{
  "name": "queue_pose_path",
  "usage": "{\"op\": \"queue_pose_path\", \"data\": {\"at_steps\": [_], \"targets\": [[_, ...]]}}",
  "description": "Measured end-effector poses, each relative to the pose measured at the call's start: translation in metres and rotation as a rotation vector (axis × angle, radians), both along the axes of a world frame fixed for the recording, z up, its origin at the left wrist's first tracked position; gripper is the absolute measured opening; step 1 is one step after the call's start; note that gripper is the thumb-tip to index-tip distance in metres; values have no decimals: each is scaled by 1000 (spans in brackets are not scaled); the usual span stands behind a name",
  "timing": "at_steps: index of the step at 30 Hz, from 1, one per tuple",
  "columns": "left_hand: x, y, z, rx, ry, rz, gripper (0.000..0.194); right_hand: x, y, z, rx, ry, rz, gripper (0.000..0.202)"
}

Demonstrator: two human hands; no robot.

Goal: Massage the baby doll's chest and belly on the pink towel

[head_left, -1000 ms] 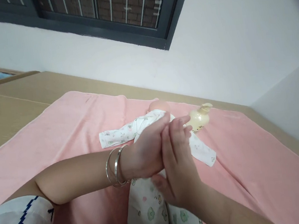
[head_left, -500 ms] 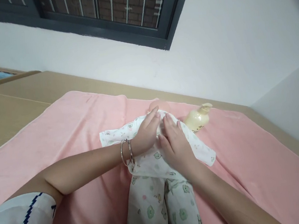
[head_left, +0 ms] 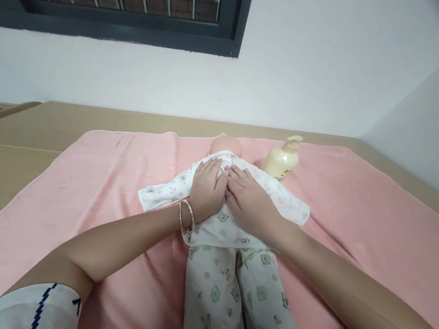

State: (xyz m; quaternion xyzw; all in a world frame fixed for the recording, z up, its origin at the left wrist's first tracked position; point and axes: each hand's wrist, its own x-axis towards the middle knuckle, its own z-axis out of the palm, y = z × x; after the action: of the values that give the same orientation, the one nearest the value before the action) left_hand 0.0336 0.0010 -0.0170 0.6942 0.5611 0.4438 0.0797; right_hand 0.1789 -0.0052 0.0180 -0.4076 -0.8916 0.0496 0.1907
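Note:
A baby doll point(head_left: 225, 146) in white printed pyjamas lies stretched out on a pink blanket point(head_left: 107, 188), its head away from me. Whether it is face up or face down I cannot tell. My left hand point(head_left: 208, 189), with silver bangles at the wrist, rests flat on the upper part of the pyjama top point(head_left: 227, 232). Beside it, my right hand point(head_left: 251, 198) lies flat on the same top, its fingertips close to the left thumb. Both hands hold nothing. The pyjama trousers point(head_left: 218, 296) extend towards me.
A pale yellow pump bottle point(head_left: 282, 160) stands on the blanket to the right of the doll's head. Beneath the blanket is a wooden surface point(head_left: 12, 156), bounded by a white wall point(head_left: 310, 59). A dark-framed window point(head_left: 173, 32) is above.
My left hand has turned from edge-on to palm down and now lies flat on the pyjama top. The right hand stays on the top, and the doll's head shows more clearly.

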Motion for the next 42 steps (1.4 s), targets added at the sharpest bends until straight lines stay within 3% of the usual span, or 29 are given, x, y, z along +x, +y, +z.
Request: {"op": "queue_pose_path", "data": {"at_steps": [3,6,9,12,15,20,25,28,32,35,38,42], "targets": [[-1,2,-2,20,-7,-9,48,7,16,0,-62,32,37,52],[-2,3,-3,14,4,-35,46,12,25,-2,-65,79,-161,60],[-3,3,-3,4,15,-42,45,5,8,-2,19,-1,-278,63],[-4,3,-1,11,28,-62,43,-4,-10,-2,46,-26,-120,56],[-5,3,1,29,23,-75,41,0,1,-4,-27,56,-34,54],[-1,2,-1,37,26,-21,45,15,34,-10,-105,176,-172,64],[2,1,-3,-38,21,56,57,4,5,-4,-25,60,-235,58],[2,1,-2,-69,60,64,58,1,-10,2,17,0,-181,53],[3,-4,1,-51,176,26,53,9,10,0,-80,64,-128,54],[4,-8,4,-41,236,4,53,12,25,-5,-163,132,-201,59],[-1,-1,10,-76,234,-9,51,6,14,-4,-133,107,-262,58],[-11,16,17,-170,266,-22,43,-2,-9,7,-79,43,-206,52]]}}
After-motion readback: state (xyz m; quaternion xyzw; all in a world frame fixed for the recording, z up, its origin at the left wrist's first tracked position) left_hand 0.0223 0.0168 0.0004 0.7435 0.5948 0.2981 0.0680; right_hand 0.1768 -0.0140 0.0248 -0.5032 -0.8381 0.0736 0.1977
